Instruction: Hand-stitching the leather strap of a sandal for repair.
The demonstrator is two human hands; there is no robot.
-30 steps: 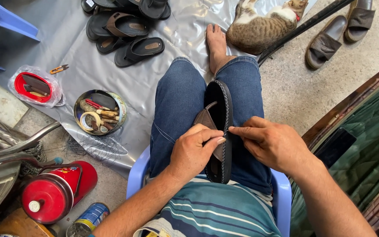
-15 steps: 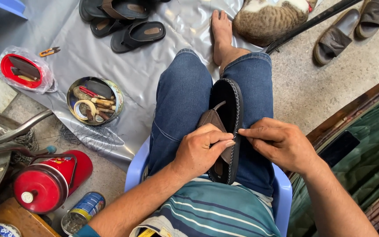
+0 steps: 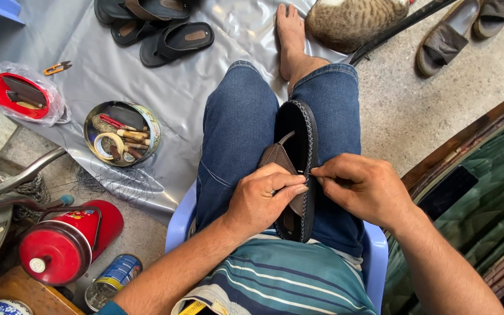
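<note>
Grey plastic sheeting [image 3: 205, 87] is covering the floor beyond the knees. On the lap, the left hand [image 3: 261, 201] is clamping a dark sandal [image 3: 298, 151] by its strap, fingers closed around it, while the right hand [image 3: 366, 189] is pinching something fine at the stitched edge, fingertips together; likely sewing the sole, needing a steady pull next. Well off to the left hand's far side, a round tin [image 3: 147, 125] is holding thread, tape and small tools, and a red lid [image 3: 7, 93] in a bag is holding blades.
</note>
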